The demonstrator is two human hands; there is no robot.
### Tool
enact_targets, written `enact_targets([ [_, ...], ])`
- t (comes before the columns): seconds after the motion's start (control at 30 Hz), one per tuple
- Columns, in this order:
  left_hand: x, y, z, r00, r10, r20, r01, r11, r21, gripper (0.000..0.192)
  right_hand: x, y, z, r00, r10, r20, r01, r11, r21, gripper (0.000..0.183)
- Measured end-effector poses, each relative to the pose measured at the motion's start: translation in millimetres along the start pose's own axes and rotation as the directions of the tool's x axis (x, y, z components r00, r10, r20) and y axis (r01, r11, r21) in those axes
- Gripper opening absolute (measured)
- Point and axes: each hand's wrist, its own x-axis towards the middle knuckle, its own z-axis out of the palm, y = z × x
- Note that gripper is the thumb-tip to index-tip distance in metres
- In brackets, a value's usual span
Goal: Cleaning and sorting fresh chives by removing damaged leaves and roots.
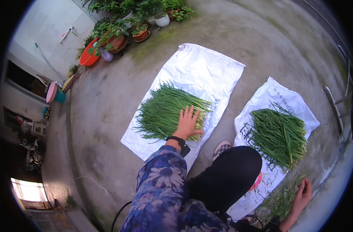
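Observation:
My left hand [189, 123], a black band on its wrist, lies with fingers spread on the pale stem ends of a broad pile of garlic chives [162, 111]. Under that pile is a white woven sack [204, 65] spread on the ground. A second heap of chives [279, 134] rests to the right on another white sack [247, 198] bearing printed writing. My right hand [302, 192] hovers at the lower right, above loose green scraps [277, 200], its fingers curled. A thin pale-green bit shows by its fingertips; whether they grip it is unclear.
My bent knee [225, 177] in dark trousers comes between the two sacks, a checked shoe [222, 148] beside it. Potted plants [115, 40] and an orange basin [89, 53] line the wall. A metal rail [334, 107] stands at right on the concrete ground [101, 116].

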Motion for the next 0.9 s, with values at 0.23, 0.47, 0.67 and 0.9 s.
enact_targets([
  [0.23, -30, 49, -51, 0.991, 0.056, -0.119, -0.1, 0.908, -0.407, 0.089, -9, 13, -5, 0.997, -0.062, 0.038, 0.061, 0.998, 0.017, 0.015],
  [0.47, -55, 131, -202, 0.94, 0.106, -0.323, -0.329, 0.522, -0.787, 0.06, -4, 50, -18, 0.996, 0.082, -0.022, -0.08, 0.994, 0.079, 0.018],
  [0.67, -84, 235, -278, 0.896, 0.442, -0.038, 0.045, -0.176, -0.983, 0.044, 14, 100, -12, 0.983, 0.056, -0.172, -0.051, 0.998, 0.036, 0.016],
  [0.9, -62, 345, -249, 0.796, 0.596, 0.107, 0.195, -0.085, -0.977, 0.034, 16, 155, 5, 0.976, 0.119, -0.183, -0.139, 0.985, -0.104, 0.015],
])
